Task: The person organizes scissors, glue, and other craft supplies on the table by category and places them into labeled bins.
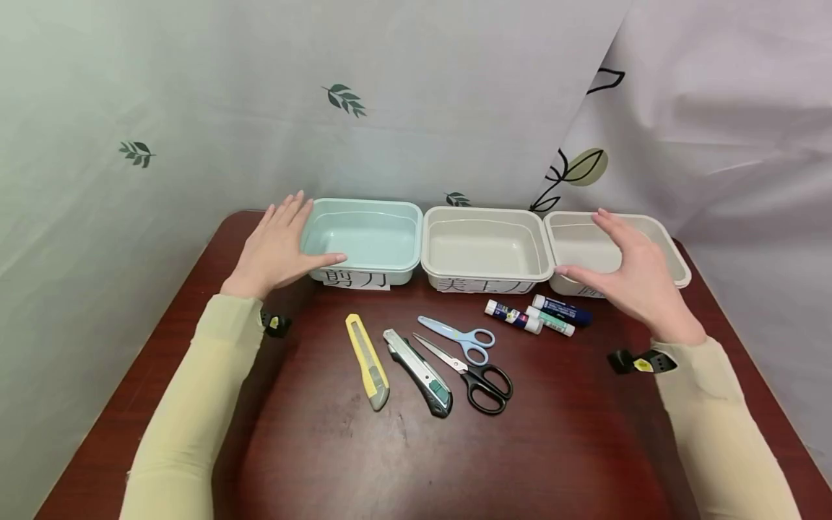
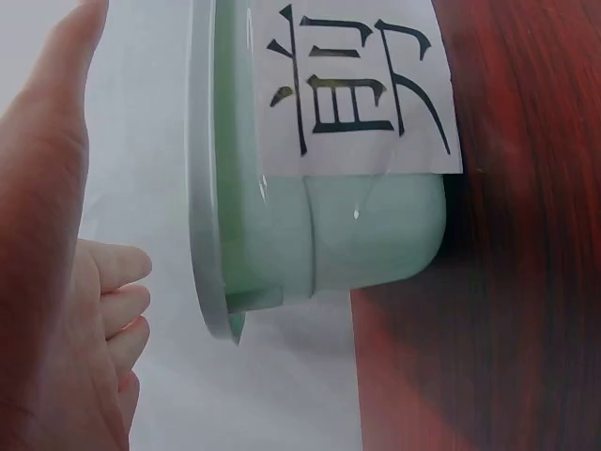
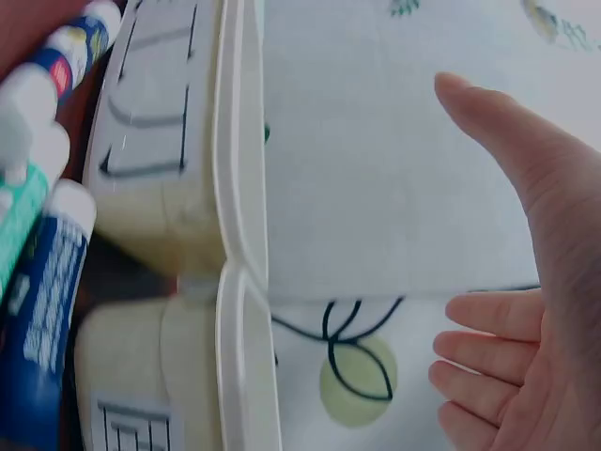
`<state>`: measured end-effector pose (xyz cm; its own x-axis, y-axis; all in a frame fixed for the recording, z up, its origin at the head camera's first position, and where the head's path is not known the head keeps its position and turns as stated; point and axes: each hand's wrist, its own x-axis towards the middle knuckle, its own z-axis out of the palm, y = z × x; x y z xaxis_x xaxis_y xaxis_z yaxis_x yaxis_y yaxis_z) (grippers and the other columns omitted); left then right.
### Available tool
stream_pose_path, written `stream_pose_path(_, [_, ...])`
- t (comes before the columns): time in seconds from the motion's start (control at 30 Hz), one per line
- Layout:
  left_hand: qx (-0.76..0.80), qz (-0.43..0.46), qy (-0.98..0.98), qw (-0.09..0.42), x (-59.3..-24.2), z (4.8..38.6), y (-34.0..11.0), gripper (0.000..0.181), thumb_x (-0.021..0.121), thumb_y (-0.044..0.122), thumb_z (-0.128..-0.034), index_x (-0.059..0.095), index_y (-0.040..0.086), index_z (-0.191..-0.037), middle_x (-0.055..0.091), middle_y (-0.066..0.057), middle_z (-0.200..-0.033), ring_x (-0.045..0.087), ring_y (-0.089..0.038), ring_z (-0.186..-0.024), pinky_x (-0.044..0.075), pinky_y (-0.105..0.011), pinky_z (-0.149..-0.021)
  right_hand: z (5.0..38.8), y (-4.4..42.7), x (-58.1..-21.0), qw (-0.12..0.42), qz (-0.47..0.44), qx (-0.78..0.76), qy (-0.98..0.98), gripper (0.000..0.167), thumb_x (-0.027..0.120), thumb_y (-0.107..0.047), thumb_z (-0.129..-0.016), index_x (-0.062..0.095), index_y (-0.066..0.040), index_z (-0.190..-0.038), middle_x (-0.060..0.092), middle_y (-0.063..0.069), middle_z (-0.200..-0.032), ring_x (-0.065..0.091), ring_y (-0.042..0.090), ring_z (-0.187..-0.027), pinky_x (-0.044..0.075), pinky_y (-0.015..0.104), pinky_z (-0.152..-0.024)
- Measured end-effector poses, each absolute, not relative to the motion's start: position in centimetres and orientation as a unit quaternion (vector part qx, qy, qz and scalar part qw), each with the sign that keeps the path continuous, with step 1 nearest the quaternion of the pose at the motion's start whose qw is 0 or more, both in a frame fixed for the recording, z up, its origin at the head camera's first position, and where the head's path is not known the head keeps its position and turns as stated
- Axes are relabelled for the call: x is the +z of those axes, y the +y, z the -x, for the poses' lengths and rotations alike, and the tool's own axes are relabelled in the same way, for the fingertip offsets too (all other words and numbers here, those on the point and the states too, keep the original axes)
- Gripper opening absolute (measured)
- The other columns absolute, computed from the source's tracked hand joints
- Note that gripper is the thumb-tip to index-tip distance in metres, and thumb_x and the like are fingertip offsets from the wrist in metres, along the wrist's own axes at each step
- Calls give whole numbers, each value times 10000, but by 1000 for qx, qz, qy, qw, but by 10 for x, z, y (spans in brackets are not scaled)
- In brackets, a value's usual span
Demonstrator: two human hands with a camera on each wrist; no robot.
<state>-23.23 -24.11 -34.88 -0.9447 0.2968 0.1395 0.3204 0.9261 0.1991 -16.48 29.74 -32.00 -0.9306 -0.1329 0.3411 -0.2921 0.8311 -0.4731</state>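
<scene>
My left hand (image 1: 276,242), fingers straight and thumb spread, is at the left end of a pale green bin (image 1: 416,238); in the left wrist view it appears beside the bin's rim, apart from it. My right hand (image 1: 637,271) is likewise spread, over the right-hand beige bin (image 1: 676,253), its thumb near the middle beige bin (image 1: 487,278). Neither holds anything. On the table lie a yellow utility knife (image 1: 365,354), a silver-and-black utility knife (image 1: 419,372), light blue scissors (image 1: 455,332) and black-handled scissors (image 1: 477,375). Three glue sticks (image 1: 510,315) lie before the bins.
The bins stand in a row along the back of the dark red table (image 1: 455,462). Paper labels (image 1: 357,279) with Chinese characters are on their fronts, the right one partly covered by my hand. A pale curtain (image 1: 422,108) with leaf prints hangs behind.
</scene>
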Motion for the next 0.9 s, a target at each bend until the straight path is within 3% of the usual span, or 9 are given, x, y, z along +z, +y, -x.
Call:
stream_pose_path(0.27, [-113,163,-979,53,-351,234,-244,1202,572,809,-833,182,-21,-1610,120,-208,-1672,76,-339,-1541,-33,-421,-1238,152,274,-318,168,-161,276,-933,1027,980,-418,-628,536,-70,-1486,532,128,-1484,476,384,-1353,369,561,-1105])
stream_pose_path(0.57, [-119,150,-981,36,-356,237,-250,1200,576,803,-835,168,-14,-1614,134,-234,-1663,79,-361,-1538,-30,-443,-1238,136,253,-322,156,-213,264,-927,1026,975,-469,-618,554,-70,-1465,557,123,-1453,514,330,-1333,423,502,-1081])
stream_pose_path(0.9, [-119,136,-983,25,-365,239,-255,1201,555,799,-851,157,-48,-1603,137,-258,-1654,72,-362,-1538,-25,-465,-1237,111,228,-340,102,-244,249,-932,1117,885,-689,-604,535,-87,-1478,542,62,-1473,518,246,-1333,457,470,-1058])
